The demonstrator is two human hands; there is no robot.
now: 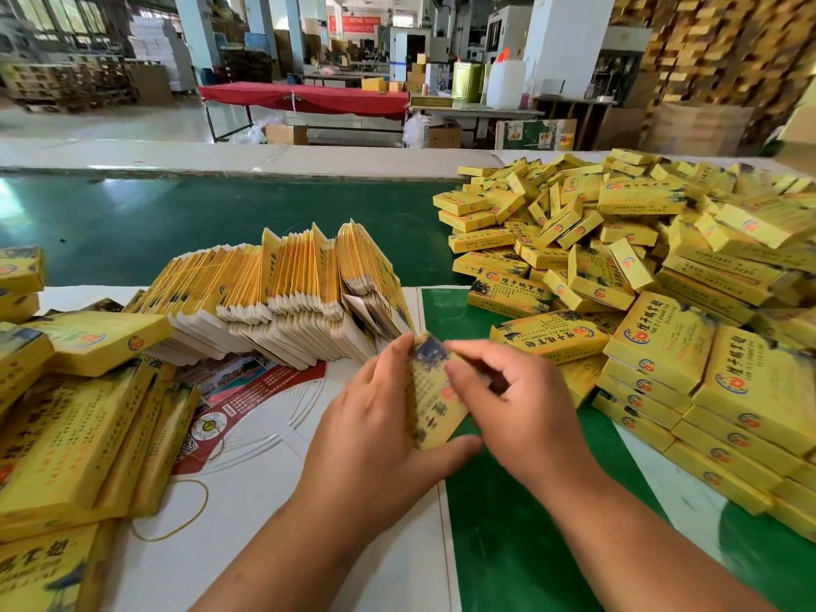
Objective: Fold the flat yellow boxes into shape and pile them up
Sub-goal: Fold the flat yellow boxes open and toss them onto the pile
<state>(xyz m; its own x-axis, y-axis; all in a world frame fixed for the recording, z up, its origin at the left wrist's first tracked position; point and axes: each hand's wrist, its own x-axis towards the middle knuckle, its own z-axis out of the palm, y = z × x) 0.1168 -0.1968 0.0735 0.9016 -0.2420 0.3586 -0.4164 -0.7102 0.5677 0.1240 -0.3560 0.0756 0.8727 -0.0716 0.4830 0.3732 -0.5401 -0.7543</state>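
While both hands [446, 404] grip one yellow box [435, 399], flat blanks [282, 298] (leaning) crowd just behind.

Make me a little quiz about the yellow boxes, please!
1. True or false: both hands hold one yellow box.
2. The folded boxes are heaped on which side? A. left B. right
3. What colour is the table behind the flat boxes?

Key: 1. True: the left hand and the right hand grip it. 2. B. 3. Green.
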